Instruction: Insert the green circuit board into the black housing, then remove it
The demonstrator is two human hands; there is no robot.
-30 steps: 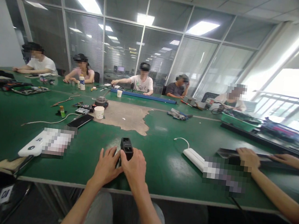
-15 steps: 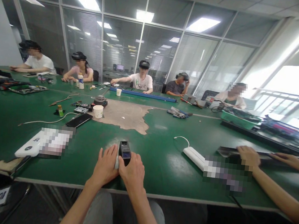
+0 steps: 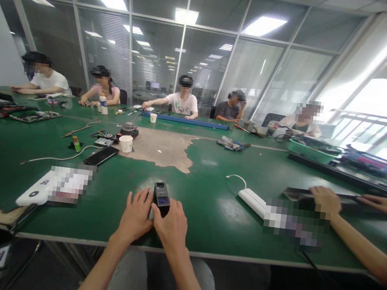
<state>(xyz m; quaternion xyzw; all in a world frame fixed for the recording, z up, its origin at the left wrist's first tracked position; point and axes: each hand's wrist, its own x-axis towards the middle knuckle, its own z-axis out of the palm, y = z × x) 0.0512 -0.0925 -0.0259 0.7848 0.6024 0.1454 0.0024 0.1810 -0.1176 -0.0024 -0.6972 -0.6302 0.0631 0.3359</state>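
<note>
A small black box-shaped device (image 3: pixel 162 196) stands near the front edge of the green table (image 3: pixel 204 231). My right hand (image 3: pixel 172 222) is wrapped round its right and near sides, the thumb across its front. Just left of the device is my left hand (image 3: pixel 136 213), palm down with its fingers somewhat apart, resting at the table surface beside the right thumb. Whatever lies beneath the left palm is hidden.
A white power strip (image 3: pixel 255 204) lies to the right, and a person's hands rest on a dark metal bar (image 3: pixel 300 194). A white device (image 3: pixel 36 189), phone (image 3: pixel 101 155), and paper cup (image 3: pixel 126 144) stand left. People sit opposite.
My left hand's fingers look slightly more closed in on the table, and the pale thing between it and the device no longer shows. The view has shifted slightly.
</note>
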